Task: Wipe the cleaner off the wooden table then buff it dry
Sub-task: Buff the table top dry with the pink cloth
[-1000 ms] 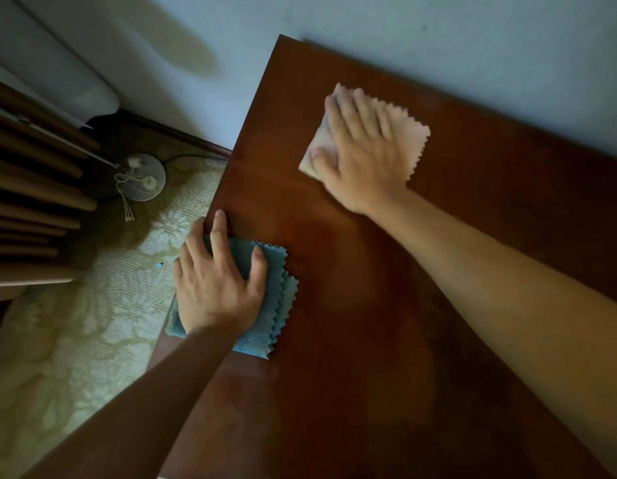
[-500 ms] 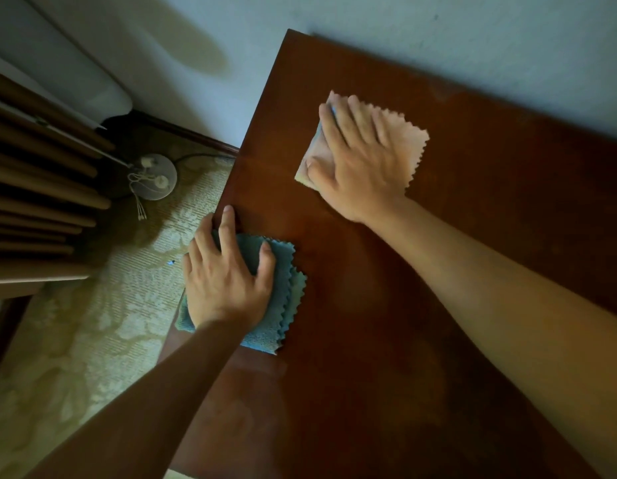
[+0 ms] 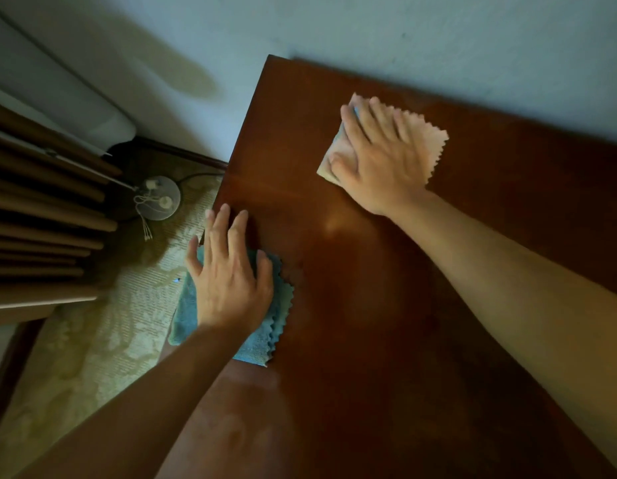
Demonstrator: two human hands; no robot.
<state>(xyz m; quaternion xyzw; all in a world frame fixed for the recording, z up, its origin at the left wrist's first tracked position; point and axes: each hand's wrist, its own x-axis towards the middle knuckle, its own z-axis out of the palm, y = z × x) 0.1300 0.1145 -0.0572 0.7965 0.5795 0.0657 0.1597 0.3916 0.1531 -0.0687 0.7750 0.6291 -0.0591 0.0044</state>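
A dark reddish wooden table [image 3: 386, 323] fills the right and centre of the view, its far edge against a pale wall. My left hand [image 3: 231, 281] lies flat, fingers straight, on a folded blue cloth [image 3: 265, 330] at the table's left edge; part of the cloth hangs past the edge. My right hand [image 3: 376, 160] presses flat on a pale pink cloth [image 3: 428, 140] with zigzag edges, near the table's far left corner. A faint sheen shows on the wood between the two hands.
Left of the table lies a patterned yellowish floor [image 3: 93, 357] with a round disc [image 3: 160, 198] and a cord. Brown curtain folds [image 3: 41, 229] and a white appliance [image 3: 51, 91] stand at the far left. The wall [image 3: 403, 36] borders the table's back.
Both hands have stayed on their cloths. The pink cloth under my right hand has slid slightly on the tabletop, and the camera has shifted a little.
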